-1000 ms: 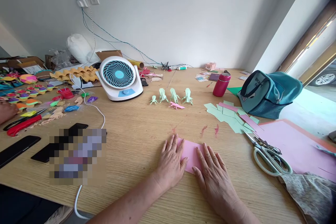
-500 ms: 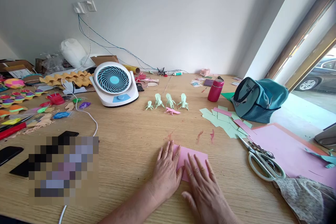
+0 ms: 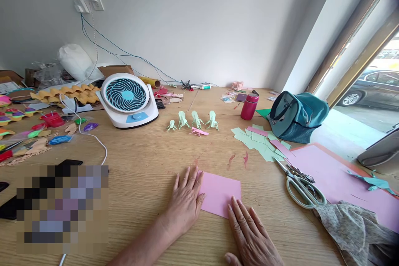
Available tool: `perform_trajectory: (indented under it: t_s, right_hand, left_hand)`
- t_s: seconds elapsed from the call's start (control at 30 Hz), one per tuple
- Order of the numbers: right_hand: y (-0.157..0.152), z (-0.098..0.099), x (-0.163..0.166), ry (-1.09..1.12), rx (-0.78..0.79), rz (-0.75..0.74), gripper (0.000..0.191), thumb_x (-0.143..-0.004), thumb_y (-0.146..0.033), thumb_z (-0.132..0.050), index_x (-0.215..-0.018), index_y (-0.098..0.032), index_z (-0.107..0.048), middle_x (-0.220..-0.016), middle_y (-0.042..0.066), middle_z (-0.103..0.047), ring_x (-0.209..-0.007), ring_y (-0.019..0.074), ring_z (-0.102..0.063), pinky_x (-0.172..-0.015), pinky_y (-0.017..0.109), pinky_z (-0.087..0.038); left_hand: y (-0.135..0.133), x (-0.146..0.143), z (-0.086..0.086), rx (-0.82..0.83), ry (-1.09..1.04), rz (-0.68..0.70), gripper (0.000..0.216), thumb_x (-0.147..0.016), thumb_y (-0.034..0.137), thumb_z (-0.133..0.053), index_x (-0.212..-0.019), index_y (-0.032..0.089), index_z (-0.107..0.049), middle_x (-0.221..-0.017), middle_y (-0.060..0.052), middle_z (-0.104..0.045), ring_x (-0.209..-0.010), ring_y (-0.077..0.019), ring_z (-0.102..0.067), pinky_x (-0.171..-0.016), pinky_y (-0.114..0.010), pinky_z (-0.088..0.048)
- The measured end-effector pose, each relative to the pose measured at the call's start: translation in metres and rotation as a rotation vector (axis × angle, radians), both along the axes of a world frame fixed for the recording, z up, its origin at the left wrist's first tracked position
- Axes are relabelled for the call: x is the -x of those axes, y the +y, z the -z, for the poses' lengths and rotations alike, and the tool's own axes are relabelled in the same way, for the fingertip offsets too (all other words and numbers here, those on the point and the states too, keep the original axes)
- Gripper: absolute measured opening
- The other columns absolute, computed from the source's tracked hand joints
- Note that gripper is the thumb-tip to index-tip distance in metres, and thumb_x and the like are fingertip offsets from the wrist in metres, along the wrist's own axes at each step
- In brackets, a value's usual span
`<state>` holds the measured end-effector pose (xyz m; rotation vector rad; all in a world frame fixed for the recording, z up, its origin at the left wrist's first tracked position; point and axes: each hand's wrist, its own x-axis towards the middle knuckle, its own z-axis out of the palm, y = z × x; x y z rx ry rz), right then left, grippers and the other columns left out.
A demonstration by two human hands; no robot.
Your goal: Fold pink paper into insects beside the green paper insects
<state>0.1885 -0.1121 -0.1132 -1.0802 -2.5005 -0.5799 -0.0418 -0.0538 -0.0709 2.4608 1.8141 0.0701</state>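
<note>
Head cam showed L hand (image 3: 185,201), fingers slightly spread, on L edge of pink paper sheet (image 3: 218,192) atop wood table (image 3: 140,199), R hand (image 3: 251,232), fingers extended, at its lower-R corner, neither gripping, so uneven pressure might've skewed/creased it.

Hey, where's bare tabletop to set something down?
Bare tabletop lies between the white cable and your left hand, and between your right hand and the scissors. It's crowded in front of the teal bag and left of the fan.
</note>
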Motion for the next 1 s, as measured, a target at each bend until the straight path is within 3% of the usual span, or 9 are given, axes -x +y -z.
perform_trajectory:
  t_s: [0.13, 0.33, 0.43, 0.57, 0.7, 0.8, 0.9, 1.0]
  right_hand:
    - [-0.005, 0.011, -0.017, -0.027, -0.010, 0.018, 0.091, -0.093, -0.065, -0.031, -0.155, -0.003, -0.007, -0.135, 0.019, -0.060, -0.119, 0.0287, -0.061, -0.094, 0.038, -0.044]
    - [-0.009, 0.031, -0.043, -0.091, -0.087, 0.039, 0.078, -0.095, -0.050, -0.040, -0.155, -0.006, -0.016, -0.138, 0.014, -0.058, -0.116, 0.0262, -0.063, -0.088, 0.035, -0.048]
    - [-0.006, 0.033, -0.046, -0.102, -0.111, 0.035, 0.078, -0.094, -0.046, -0.045, -0.155, -0.007, -0.016, -0.136, 0.012, -0.060, -0.112, 0.0266, -0.066, -0.084, 0.035, -0.051]
    - [0.008, 0.020, -0.038, -0.089, -0.070, 0.033, 0.090, -0.090, -0.055, -0.048, -0.155, -0.004, -0.012, -0.139, 0.018, -0.055, -0.116, 0.0298, -0.063, -0.086, 0.037, -0.052]
    - [0.028, 0.008, -0.028, -0.094, 0.006, -0.014, 0.085, -0.091, -0.048, -0.050, -0.156, -0.009, -0.011, -0.146, 0.014, -0.047, -0.124, 0.0303, -0.057, -0.092, 0.040, -0.051]
    - [0.042, 0.009, -0.024, -0.135, -0.006, -0.103, 0.075, -0.092, -0.048, -0.050, -0.154, -0.013, -0.025, -0.142, 0.013, -0.053, -0.120, 0.0292, -0.060, -0.090, 0.039, -0.052]
    - [0.050, 0.011, -0.020, -0.180, -0.060, -0.114, 0.065, -0.089, -0.049, -0.054, -0.143, -0.013, -0.047, -0.137, 0.016, -0.059, -0.116, 0.0304, -0.063, -0.088, 0.038, -0.053]
    - [0.056, 0.005, -0.013, -0.181, -0.095, -0.117, 0.057, -0.088, -0.045, -0.056, -0.133, -0.011, -0.057, -0.129, 0.017, -0.065, -0.110, 0.0301, -0.066, -0.084, 0.035, -0.055]
  left_hand:
    - [0.000, 0.009, -0.003, 0.037, 0.012, 0.001, 0.059, -0.098, 0.035, -0.029, -0.154, 0.020, -0.019, -0.161, -0.004, -0.012, -0.149, -0.0316, -0.012, -0.117, -0.059, -0.015]
    - [0.001, 0.011, -0.001, 0.044, -0.021, 0.006, 0.061, -0.098, 0.041, -0.030, -0.154, 0.017, -0.020, -0.162, -0.007, -0.011, -0.149, -0.0322, -0.011, -0.117, -0.059, -0.014]
    - [0.005, 0.013, -0.006, 0.026, -0.059, 0.013, 0.057, -0.097, 0.041, -0.034, -0.150, 0.019, -0.032, -0.160, -0.009, -0.023, -0.147, -0.0336, -0.019, -0.116, -0.060, -0.017]
    - [0.028, 0.013, -0.019, -0.087, -0.190, 0.010, 0.039, -0.097, 0.035, -0.039, -0.127, 0.019, -0.057, -0.147, -0.012, -0.047, -0.138, -0.0339, -0.036, -0.112, -0.060, -0.023]
    - [0.066, 0.005, -0.023, -0.145, -0.452, 0.167, 0.027, -0.095, 0.024, -0.045, -0.113, 0.015, -0.062, -0.120, -0.014, -0.063, -0.116, -0.0274, -0.055, -0.102, -0.045, -0.039]
    - [0.085, -0.005, -0.017, -0.095, -0.498, 0.292, 0.023, -0.094, 0.018, -0.045, -0.102, 0.016, -0.066, -0.099, -0.008, -0.070, -0.095, -0.0201, -0.063, -0.086, -0.032, -0.047]
    - [0.094, -0.016, -0.010, -0.037, -0.543, 0.440, 0.019, -0.091, 0.020, -0.051, -0.092, 0.018, -0.070, -0.092, -0.006, -0.071, -0.093, -0.0193, -0.063, -0.088, -0.029, -0.044]
    - [0.102, -0.022, -0.007, 0.019, -0.623, 0.490, 0.022, -0.092, 0.025, -0.051, -0.090, 0.017, -0.071, -0.089, -0.006, -0.072, -0.089, -0.0195, -0.063, -0.086, -0.029, -0.043]
